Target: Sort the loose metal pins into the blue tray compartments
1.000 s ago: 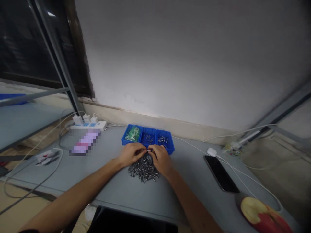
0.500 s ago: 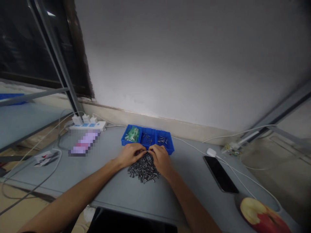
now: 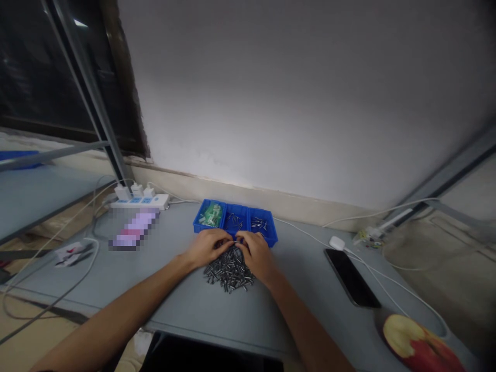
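My left hand (image 3: 211,245) and my right hand (image 3: 256,252) meet over the far edge of a pile of small metal pins (image 3: 229,271). Between their pinched fingertips shows one small, shiny metal pin (image 3: 237,242), too small to make out in detail. Just beyond the hands stands a blue bin with three compartments (image 3: 274,238). Its left compartment holds a green and white bag of small parts (image 3: 213,214). A few loose pins (image 3: 234,221) lie in the middle one, and several more pins (image 3: 259,223) are in the right one.
A black phone (image 3: 352,278) lies to the right, near a white charger (image 3: 336,243) and cables. An apple picture (image 3: 418,343) fills the near right corner. Back left are a white power strip (image 3: 158,201), a blurred purple item (image 3: 135,229) and crumpled paper (image 3: 72,254).
The fingertips have shifted slightly, and more of the shiny pin shows between them. The pile and bin look the same.
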A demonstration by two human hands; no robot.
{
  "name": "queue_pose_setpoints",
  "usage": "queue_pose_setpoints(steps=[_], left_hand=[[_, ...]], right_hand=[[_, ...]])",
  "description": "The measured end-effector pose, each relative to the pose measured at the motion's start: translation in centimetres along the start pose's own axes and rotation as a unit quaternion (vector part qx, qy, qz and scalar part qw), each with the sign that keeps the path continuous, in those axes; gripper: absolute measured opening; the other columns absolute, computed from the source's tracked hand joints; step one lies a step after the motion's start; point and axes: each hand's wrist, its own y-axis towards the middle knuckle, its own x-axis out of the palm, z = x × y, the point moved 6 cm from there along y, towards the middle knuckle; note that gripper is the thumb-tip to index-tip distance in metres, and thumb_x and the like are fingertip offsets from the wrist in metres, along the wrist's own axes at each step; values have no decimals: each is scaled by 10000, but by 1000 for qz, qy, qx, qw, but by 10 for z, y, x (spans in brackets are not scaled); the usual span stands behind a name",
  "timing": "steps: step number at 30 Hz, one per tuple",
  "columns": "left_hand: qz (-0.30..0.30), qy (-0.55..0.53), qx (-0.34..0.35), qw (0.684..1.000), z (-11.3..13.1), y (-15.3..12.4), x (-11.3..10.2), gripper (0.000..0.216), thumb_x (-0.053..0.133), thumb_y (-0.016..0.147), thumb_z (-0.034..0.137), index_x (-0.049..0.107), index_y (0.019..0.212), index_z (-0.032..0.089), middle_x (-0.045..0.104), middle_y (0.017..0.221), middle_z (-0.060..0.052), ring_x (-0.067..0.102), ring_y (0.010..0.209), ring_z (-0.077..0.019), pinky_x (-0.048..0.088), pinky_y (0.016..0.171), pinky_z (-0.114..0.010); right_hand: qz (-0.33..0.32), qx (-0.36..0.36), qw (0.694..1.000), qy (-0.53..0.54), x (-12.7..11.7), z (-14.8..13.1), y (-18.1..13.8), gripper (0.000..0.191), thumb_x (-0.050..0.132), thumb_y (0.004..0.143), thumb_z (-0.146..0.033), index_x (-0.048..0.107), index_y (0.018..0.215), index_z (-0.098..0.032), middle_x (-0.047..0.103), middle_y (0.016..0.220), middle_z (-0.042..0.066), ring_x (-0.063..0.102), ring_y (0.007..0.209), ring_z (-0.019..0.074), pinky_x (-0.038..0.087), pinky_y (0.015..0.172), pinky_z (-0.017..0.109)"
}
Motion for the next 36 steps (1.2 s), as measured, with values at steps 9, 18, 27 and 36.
queue_pose_setpoints(steps=[9, 18, 27, 36], left_hand=[[-5, -1, -3, 1000, 0, 0, 0, 232, 538, 1005, 354, 709, 973, 199, 712, 871, -21, 625, 750, -150, 466, 711, -267], [-3, -4, -4, 1000, -3, -1, 1, 231, 542, 1008, 362, 707, 980, 203, 710, 872, -18, 630, 775, -153, 472, 741, -271], [-5, 0, -6, 1000, -1, -1, 0, 252, 535, 1005, 367, 711, 962, 192, 705, 849, -27, 623, 752, -152, 467, 713, -268], [1, -4, -5, 1000, 3, 1, -3, 242, 542, 1005, 360, 704, 936, 195, 699, 833, -16, 614, 738, -148, 456, 712, -266]], right_hand=[[-8, -5, 1000, -6, 0, -1, 0, 138, 496, 1049, -232, 628, 1013, -212, 717, 953, 41, 636, 871, 205, 385, 802, 353], [-10, -12, 1000, -5, 1, -2, 1, 192, 467, 1053, -193, 628, 951, -217, 713, 929, 33, 641, 892, 202, 371, 808, 355], [-11, -15, 1000, -12, 2, -3, 1, 166, 481, 1045, -187, 614, 949, -216, 709, 918, 29, 634, 865, 196, 376, 799, 346], [-4, -41, 998, -50, -4, 1, 4, 293, 392, 1085, -241, 595, 876, -214, 703, 871, 37, 625, 849, 197, 355, 773, 353]])
